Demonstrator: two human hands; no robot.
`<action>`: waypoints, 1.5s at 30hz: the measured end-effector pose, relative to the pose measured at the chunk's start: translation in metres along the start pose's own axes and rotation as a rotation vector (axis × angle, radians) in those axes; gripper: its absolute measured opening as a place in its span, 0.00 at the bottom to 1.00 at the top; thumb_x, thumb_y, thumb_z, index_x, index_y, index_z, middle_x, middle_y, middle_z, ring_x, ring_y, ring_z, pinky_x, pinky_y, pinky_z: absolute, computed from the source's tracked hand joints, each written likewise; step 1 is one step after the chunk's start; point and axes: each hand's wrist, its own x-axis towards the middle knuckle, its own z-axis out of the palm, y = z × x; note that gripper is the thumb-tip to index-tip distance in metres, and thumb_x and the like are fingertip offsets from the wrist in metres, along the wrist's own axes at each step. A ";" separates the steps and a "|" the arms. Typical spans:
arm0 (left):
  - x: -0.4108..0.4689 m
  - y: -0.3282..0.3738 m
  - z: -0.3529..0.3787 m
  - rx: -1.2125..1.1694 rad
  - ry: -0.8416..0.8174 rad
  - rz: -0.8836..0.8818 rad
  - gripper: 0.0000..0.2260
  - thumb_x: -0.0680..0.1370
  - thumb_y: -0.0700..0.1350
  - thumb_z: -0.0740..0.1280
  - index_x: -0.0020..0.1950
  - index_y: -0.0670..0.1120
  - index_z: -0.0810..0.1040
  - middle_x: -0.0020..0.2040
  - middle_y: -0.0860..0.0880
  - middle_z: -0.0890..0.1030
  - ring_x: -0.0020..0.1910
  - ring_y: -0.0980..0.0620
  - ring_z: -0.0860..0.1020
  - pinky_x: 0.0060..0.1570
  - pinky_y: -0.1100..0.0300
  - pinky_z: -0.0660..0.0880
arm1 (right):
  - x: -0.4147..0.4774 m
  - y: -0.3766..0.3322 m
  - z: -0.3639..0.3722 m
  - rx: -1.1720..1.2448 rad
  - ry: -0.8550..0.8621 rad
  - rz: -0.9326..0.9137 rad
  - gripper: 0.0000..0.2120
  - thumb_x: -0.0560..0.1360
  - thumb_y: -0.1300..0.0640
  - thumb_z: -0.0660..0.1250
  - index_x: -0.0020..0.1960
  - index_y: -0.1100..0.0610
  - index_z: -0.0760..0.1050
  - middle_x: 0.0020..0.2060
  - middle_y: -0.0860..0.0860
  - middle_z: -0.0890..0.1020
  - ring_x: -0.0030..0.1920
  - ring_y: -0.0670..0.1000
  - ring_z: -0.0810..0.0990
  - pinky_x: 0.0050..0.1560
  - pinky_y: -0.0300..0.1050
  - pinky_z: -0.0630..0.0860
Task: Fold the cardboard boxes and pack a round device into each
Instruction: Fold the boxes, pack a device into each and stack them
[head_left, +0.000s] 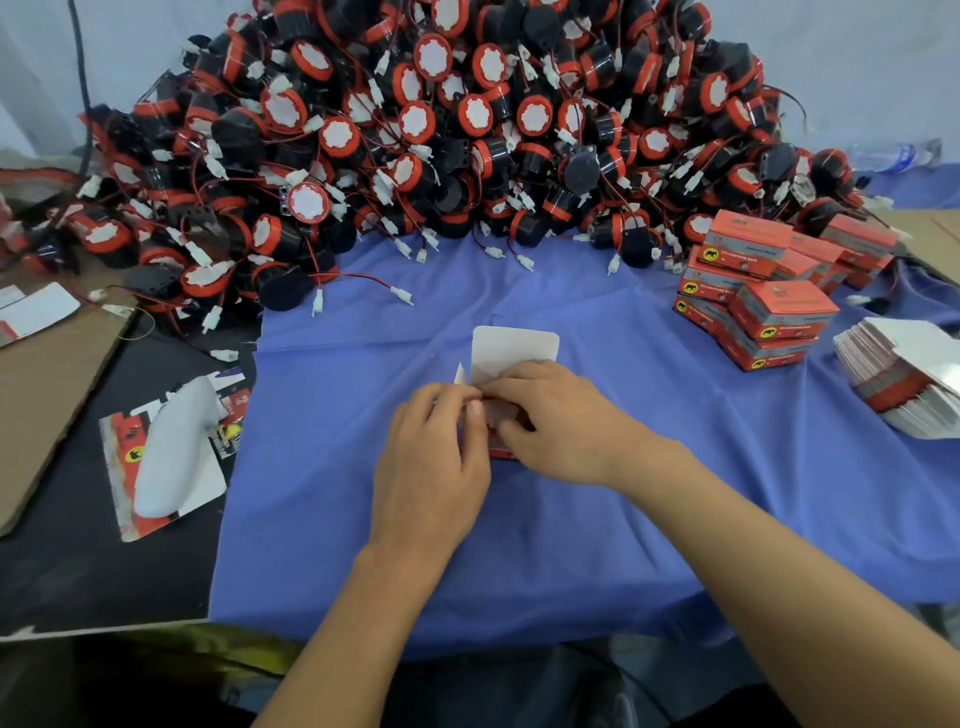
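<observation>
Fingers (448, 397) of both hands are curled in narrow, pinching the half-formed red-and-white cardboard box (514, 348) at its near end. The left hand (431, 457) grips the L side, the right hand (561, 421) the R side & top. The box sits mid blue cloth-covered table (649, 467), its white rounded flap pointing away from the person. Step in hand, prob.: squaring the body & tucking side tabs. To do it well, crease on the scored lines, keep corners square, and tuck tabs in before the big flap. The heap of round red-and-black devices w/ wires (441, 130) lies behind. Finished red cardboard boxes (769, 312) stack far R, w/ flat white-and-red cardboard blanks (904, 384) beside them.
</observation>
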 end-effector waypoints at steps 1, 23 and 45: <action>0.001 0.002 -0.004 0.037 -0.009 -0.010 0.11 0.85 0.49 0.58 0.51 0.50 0.78 0.50 0.56 0.78 0.51 0.50 0.75 0.47 0.50 0.75 | -0.001 0.000 0.001 0.011 0.014 -0.021 0.16 0.81 0.53 0.57 0.63 0.47 0.79 0.55 0.45 0.80 0.60 0.49 0.73 0.59 0.54 0.74; 0.010 0.011 -0.019 0.428 -0.283 -0.029 0.12 0.86 0.54 0.55 0.54 0.52 0.76 0.47 0.53 0.77 0.46 0.48 0.76 0.39 0.49 0.76 | -0.017 0.012 0.009 -0.094 0.137 -0.021 0.20 0.84 0.42 0.59 0.71 0.48 0.76 0.56 0.47 0.75 0.60 0.50 0.74 0.53 0.50 0.76; 0.019 -0.006 -0.015 0.072 -0.165 0.050 0.07 0.82 0.38 0.66 0.51 0.48 0.83 0.46 0.50 0.81 0.44 0.49 0.78 0.46 0.50 0.76 | -0.023 0.016 0.008 -0.098 0.120 -0.038 0.18 0.85 0.47 0.60 0.72 0.50 0.76 0.55 0.49 0.78 0.59 0.54 0.75 0.58 0.52 0.74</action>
